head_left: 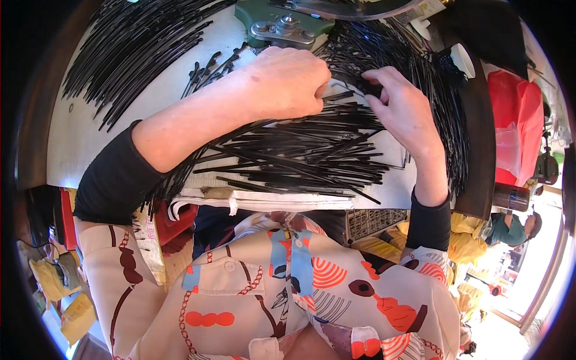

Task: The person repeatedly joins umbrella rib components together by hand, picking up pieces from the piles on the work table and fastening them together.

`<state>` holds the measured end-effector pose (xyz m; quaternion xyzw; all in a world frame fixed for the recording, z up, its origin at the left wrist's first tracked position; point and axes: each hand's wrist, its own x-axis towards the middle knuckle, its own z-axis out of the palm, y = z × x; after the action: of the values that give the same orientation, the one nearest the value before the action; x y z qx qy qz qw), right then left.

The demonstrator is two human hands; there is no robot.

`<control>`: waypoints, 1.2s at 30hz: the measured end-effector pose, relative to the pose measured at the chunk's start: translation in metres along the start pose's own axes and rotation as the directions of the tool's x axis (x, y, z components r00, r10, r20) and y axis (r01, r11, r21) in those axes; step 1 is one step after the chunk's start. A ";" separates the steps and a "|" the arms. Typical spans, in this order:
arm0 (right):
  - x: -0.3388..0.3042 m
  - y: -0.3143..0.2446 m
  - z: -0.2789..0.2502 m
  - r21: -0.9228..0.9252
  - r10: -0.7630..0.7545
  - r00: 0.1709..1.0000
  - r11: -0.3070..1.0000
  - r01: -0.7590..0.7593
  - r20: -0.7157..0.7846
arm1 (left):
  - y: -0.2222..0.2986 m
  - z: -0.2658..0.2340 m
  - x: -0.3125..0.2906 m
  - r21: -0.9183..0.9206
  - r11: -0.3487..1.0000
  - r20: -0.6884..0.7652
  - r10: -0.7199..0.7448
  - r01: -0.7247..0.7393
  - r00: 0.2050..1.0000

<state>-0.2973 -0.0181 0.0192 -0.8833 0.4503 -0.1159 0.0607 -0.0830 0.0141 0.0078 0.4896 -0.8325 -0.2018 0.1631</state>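
Observation:
My left hand (pixel 291 81) is closed like a fist over the middle of the table, its fingertips turned down and away from view. To its right, my right hand (pixel 403 108) bends its thumb and forefinger around a dark strip (pixel 351 79) that spans toward my left fist. Whether the left fingers grip its other end is hidden. Below both hands lies a loose, criss-crossed pile of thin black strips (pixel 300 147). Several shorter black pieces with knobbly ends (pixel 211 71) rest behind my left forearm.
A green machine (pixel 282 27) with a metal knob stands behind my hands. Long black strips (pixel 138 51) are laid out at the far left, and more black strips (pixel 444 114) heap along the right side. A white cup (pixel 462 61) and a red bag (pixel 515 120) are at the right.

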 end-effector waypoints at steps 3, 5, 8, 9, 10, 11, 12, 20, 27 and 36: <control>0.003 0.004 0.008 -0.117 -0.048 0.997 0.992 0.040 -0.067 | 0.003 -0.001 0.003 0.026 1.000 0.053 -0.012 0.011 0.999; 0.005 0.003 0.011 -0.159 -0.060 0.994 0.986 0.045 -0.093 | 0.004 -0.002 0.003 0.040 0.999 0.097 -0.021 0.017 0.995; 0.005 0.005 0.012 -0.114 -0.069 0.988 0.992 0.053 -0.135 | 0.007 -0.006 0.000 0.019 0.999 0.120 -0.045 0.043 0.992; 0.005 0.005 0.012 -0.115 -0.069 0.988 0.992 0.053 -0.137 | 0.006 -0.006 0.000 0.020 0.999 0.120 -0.044 0.042 0.992; 0.004 0.005 0.012 -0.081 -0.053 0.989 0.996 0.042 -0.142 | 0.004 -0.006 -0.001 -0.011 0.999 0.114 -0.050 0.052 0.992; 0.004 0.004 0.011 -0.047 -0.038 0.989 0.998 0.031 -0.145 | 0.003 -0.006 -0.003 -0.043 0.997 0.110 -0.056 0.061 0.992; 0.005 0.004 0.011 -0.047 -0.038 0.988 0.998 0.032 -0.146 | 0.000 -0.006 -0.003 -0.041 0.997 0.109 -0.057 0.061 0.992; 0.011 0.003 0.017 -0.029 -0.202 0.937 0.979 0.202 -0.286 | -0.021 -0.008 -0.004 -0.280 0.959 0.091 -0.024 0.049 0.996; 0.014 0.003 0.018 0.016 -0.230 0.878 0.965 0.260 -0.419 | -0.020 -0.016 -0.007 -0.337 0.916 0.152 -0.174 0.217 0.973; 0.020 -0.017 0.013 0.522 0.130 0.890 0.843 0.132 -0.436 | -0.031 -0.031 -0.015 -0.490 0.834 0.100 -0.234 0.252 0.967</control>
<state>-0.2690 -0.0242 0.0136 -0.7784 0.4006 -0.4408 0.1986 -0.0382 0.0077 0.0178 0.5285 -0.6857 -0.4380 0.2420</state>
